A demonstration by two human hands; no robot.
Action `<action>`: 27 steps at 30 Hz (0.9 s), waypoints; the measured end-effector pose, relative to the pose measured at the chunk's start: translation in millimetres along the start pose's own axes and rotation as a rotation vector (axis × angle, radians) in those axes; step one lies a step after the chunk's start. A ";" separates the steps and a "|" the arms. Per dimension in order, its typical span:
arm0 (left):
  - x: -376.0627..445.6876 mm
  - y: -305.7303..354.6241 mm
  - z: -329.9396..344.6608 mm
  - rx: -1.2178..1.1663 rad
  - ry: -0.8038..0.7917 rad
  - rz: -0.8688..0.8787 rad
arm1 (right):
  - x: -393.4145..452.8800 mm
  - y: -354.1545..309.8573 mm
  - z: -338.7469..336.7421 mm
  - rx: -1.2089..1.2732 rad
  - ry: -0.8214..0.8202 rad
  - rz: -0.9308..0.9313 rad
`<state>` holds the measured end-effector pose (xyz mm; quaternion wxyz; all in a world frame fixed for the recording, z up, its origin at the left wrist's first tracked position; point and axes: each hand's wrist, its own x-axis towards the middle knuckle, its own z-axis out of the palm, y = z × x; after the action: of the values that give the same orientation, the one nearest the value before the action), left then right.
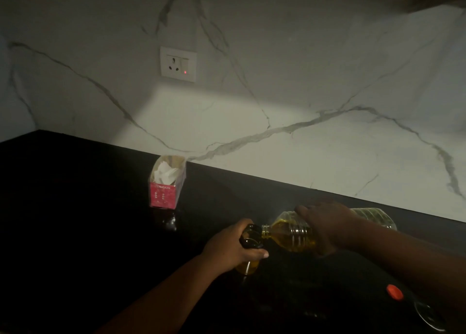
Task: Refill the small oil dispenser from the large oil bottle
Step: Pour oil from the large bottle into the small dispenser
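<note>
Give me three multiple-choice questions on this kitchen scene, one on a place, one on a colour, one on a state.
1. Where is the pink cardboard box?
A. By the marble wall
B. Under the bottle
C. In a hand

2. What colour is the loose round cap?
A. Blue
B. Red
C. White

3. How is the large clear plastic oil bottle held?
A. Upright
B. Capped
C. Tipped sideways

A: it stands on the black counter at the wall.
B: plainly red.
C: the right hand tips its neck onto the small dark glass dispenser in the left hand.
</note>
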<state>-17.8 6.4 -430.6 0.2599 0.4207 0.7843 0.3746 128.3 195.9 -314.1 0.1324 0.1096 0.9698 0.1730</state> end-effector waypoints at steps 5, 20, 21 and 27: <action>1.0 -0.9 0.9 -0.009 0.004 0.002 | -1.8 -2.5 -4.8 -0.010 -0.006 -0.001; 0.8 -0.3 -0.2 -0.009 -0.011 -0.015 | -3.8 -3.0 -5.0 -0.001 0.006 -0.010; 0.6 0.4 -0.4 -0.006 -0.015 -0.017 | -3.6 -3.0 -5.0 0.000 0.003 -0.011; -0.5 2.2 -0.7 -0.006 -0.004 -0.016 | -3.2 -2.5 -3.7 -0.008 0.006 -0.010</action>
<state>-17.0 6.6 -428.3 0.2659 0.4147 0.7858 0.3741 129.8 191.6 -310.9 0.1310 0.1038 0.9701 0.1762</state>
